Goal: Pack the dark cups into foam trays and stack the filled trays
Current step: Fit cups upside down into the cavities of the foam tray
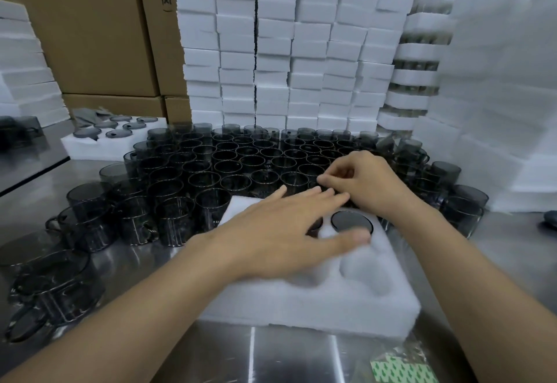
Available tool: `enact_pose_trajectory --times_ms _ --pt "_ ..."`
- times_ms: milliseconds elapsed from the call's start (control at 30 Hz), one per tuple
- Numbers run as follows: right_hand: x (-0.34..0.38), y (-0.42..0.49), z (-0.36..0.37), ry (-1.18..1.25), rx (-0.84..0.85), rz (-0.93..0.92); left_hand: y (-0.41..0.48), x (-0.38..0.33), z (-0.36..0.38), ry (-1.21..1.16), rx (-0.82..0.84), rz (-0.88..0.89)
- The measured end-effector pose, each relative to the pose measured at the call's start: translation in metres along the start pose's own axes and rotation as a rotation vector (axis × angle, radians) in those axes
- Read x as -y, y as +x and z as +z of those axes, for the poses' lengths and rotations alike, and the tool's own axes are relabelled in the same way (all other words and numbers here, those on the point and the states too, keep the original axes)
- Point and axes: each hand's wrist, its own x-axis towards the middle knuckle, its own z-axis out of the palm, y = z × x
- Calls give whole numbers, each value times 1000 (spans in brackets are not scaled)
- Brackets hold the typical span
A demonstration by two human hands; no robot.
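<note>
A white foam tray (301,301) lies on the steel desk (271,352) right in front of the person. The left hand (289,229) is spread flat over the tray's far half, fingers straight and slightly apart. Just beside its thumb, one dark cup (351,223) sits sunk in a far pocket, and the nearer pockets show only foam.

The right hand (361,180) hovers at the tray's far edge with its fingers curled and its thumb and forefinger drawn together near a cup rim (whether they actually pinch that rim cannot be told).

Behind the tray, a dense crowd of loose cups (241,165) stands upright on the desk, and a few lie tipped at the left. A filled tray (90,144) rests further back on the left. Tall stacks of white foam (286,51) and cardboard boxes (90,20) stand behind.
</note>
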Motion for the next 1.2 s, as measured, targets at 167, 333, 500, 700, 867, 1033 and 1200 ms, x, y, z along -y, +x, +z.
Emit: enact_pose_trajectory --times_ms 167,333,500,700,867,1033,1200 --pt "1 -3 -8 44 214 -11 10 22 -27 -329 -712 -101" --pt "10 -5 -1 -30 171 -33 15 39 -34 -623 -770 -188" --pt "18 -7 -7 -72 -151 -135 19 44 -31 -607 -720 -220" --pt "37 -14 -7 72 -495 -321 25 50 -23 -470 -637 -122" --pt "55 -24 5 -105 -610 -695 30 46 -18 -319 -902 50" --pt "61 -27 4 27 -704 -598 25 43 -23 -291 -1143 81" --pt "60 -26 5 115 -652 -529 22 39 -25 -313 -1155 117"
